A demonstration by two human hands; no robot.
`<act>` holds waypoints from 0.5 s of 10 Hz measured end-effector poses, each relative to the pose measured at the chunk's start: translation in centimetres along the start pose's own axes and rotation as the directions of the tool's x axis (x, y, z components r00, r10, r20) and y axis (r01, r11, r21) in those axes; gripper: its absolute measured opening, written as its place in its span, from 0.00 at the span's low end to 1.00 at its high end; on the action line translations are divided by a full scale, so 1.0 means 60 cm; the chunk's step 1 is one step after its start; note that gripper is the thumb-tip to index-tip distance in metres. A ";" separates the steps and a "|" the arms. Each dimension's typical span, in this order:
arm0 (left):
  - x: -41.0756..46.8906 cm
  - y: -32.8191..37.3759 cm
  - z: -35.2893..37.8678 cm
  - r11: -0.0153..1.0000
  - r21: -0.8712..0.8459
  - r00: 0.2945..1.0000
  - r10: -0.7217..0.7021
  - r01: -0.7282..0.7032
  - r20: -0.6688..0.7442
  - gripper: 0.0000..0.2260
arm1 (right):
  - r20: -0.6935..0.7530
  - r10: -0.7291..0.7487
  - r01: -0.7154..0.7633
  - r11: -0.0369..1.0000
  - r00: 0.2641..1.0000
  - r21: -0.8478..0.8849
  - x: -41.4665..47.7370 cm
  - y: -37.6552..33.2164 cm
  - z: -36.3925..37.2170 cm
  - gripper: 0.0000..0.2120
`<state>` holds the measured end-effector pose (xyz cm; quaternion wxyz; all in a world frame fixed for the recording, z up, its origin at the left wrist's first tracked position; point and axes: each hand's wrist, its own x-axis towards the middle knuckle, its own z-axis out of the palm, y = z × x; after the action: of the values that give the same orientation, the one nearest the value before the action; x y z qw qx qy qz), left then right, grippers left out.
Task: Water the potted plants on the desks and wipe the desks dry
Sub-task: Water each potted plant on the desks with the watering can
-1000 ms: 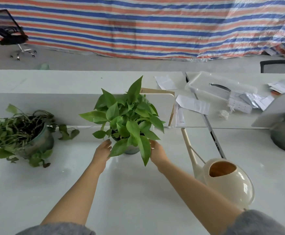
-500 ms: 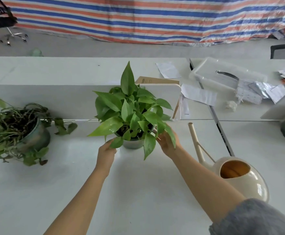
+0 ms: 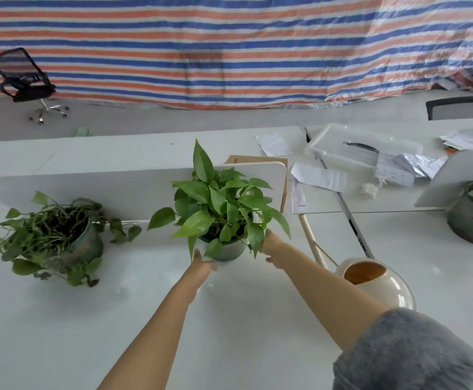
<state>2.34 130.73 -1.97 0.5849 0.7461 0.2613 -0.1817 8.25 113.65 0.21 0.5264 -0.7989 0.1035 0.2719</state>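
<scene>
Desk (image 3: 229, 333), left hand (image 3: 201, 266) fingers cupping potted plant (image 3: 224, 209), right hand (image 3: 272, 246) fingers unclear (leaf-hidden)

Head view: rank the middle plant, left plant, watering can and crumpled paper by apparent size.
Largest: middle plant and left plant, too alike to rank.
Then: watering can, though it sits nearer the camera.
Smallest: crumpled paper.

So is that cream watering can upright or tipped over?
Upright: the watering can rests on its base on the desk, its opening facing up and its spout rising. Water inside: cannot tell.
</scene>
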 end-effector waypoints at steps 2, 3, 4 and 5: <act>-0.089 -0.039 0.015 0.990 0.074 0.977 -0.129 0.118 0.171 0.23 | 0.030 -0.030 0.030 0.999 0.999 0.014 -0.145 0.048 -0.040 0.24; -0.114 -0.047 0.037 0.990 0.105 0.990 -0.103 0.093 0.094 0.18 | -0.077 -0.179 0.187 0.978 0.981 0.098 -0.195 0.073 -0.078 0.21; -0.142 -0.055 0.055 0.981 0.168 0.989 -0.115 0.098 0.096 0.17 | -0.340 -0.256 0.299 0.951 0.905 0.080 -0.245 0.100 -0.131 0.17; -0.171 -0.062 0.070 0.979 0.185 0.991 -0.105 0.088 0.085 0.17 | -0.543 -0.277 0.253 0.960 0.792 -0.121 -0.273 0.143 -0.174 0.18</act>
<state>-7.91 125.54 0.03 0.5170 0.7730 0.2516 -0.2681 -5.83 98.67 5.51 0.4895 -0.8605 0.1331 -0.0461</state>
